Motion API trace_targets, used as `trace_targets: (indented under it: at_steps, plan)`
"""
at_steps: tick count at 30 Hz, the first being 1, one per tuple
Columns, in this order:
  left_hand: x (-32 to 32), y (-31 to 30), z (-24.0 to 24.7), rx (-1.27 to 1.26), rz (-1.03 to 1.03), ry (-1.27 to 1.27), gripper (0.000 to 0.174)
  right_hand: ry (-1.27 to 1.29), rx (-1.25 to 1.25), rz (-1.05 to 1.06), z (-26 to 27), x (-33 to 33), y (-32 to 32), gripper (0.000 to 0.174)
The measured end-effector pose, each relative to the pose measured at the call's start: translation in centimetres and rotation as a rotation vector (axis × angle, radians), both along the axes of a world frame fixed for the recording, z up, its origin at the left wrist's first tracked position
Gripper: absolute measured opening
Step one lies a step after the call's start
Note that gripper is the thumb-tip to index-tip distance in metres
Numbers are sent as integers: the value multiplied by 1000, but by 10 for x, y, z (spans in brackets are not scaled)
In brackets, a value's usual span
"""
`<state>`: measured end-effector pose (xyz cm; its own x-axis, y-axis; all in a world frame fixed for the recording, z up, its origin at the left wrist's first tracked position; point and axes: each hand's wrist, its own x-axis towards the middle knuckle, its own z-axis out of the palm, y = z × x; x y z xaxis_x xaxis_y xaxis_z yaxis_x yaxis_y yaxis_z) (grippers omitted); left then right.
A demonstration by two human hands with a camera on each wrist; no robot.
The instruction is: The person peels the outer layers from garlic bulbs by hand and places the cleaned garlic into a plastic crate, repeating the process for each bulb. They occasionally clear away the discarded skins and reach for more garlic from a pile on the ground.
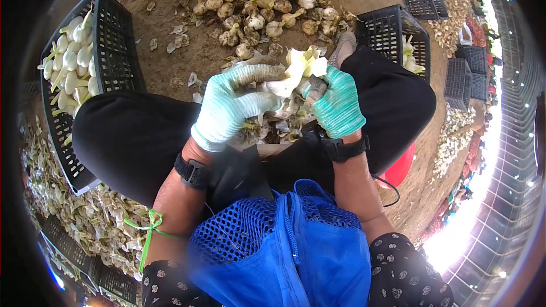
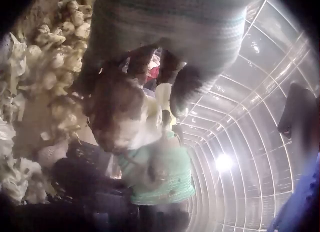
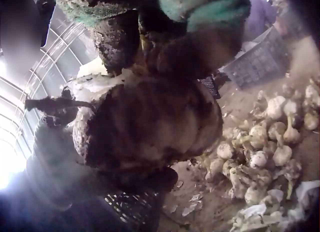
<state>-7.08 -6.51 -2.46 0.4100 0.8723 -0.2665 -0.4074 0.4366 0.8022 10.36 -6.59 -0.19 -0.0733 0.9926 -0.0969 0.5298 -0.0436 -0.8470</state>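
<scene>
Both hands wear knitted gloves, soiled at the fingers, and meet over the lap around one garlic bulb (image 1: 296, 74). Pale yellow-white layers of it flare open at the top. My left hand (image 1: 227, 102) grips it from the left, thumb and fingers pinching its side. From the right, my right hand (image 1: 339, 105) holds it with curled fingers. In the right wrist view the garlic bulb (image 3: 160, 122) looks large and dark with dirt, a root stub sticking out. The left wrist view shows its dirt-brown side under the left fingers; the right hand (image 2: 157, 174) is beyond.
Unpeeled garlic bulbs (image 1: 256, 8) lie heaped on the ground ahead. A black crate (image 1: 116, 40) of clean white garlic stands at left, another crate (image 1: 381, 28) at right. Skins litter the ground between the legs and at lower left. A blue mesh bag (image 1: 284, 239) covers the lap.
</scene>
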Motion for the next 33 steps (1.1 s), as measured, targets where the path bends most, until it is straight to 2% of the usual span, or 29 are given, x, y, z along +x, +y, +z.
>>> trace_targets:
  at_steps: [3,6,10,16,19,22,24,25,27,28,29,32,33]
  plan:
    - [1,1,-2,5,25,23,31,107,9,-27,1,-3,0,22]
    - [2,-2,-3,22,44,26,30,49,-14,3,4,-2,0,19]
    - [2,-1,0,23,11,56,29,108,-44,-21,0,-1,0,18]
    - [3,0,-2,35,29,130,24,0,16,-7,-1,-3,0,17]
    - [4,0,-2,-19,55,134,20,26,-64,-2,1,-4,0,17]
    - [5,0,-2,-33,75,160,18,46,-121,-28,4,-6,0,18]
    - [7,0,-11,101,152,227,17,-164,-23,-13,3,-6,-1,22]
    - [8,0,-14,102,154,226,17,-164,-22,-12,4,-8,-1,22]
    - [10,0,-19,1,277,234,17,-12,-87,-147,9,-15,-4,28]
    - [11,0,-11,-129,318,133,17,38,7,-164,-1,-14,-5,36]
    - [13,-1,-12,-128,319,133,17,38,8,-163,-2,-18,-6,36]
    - [17,-4,-15,-103,357,187,17,-31,6,-304,-2,-37,-14,36]
    - [18,-5,-13,-110,354,184,17,-228,97,-252,-7,-37,-15,36]
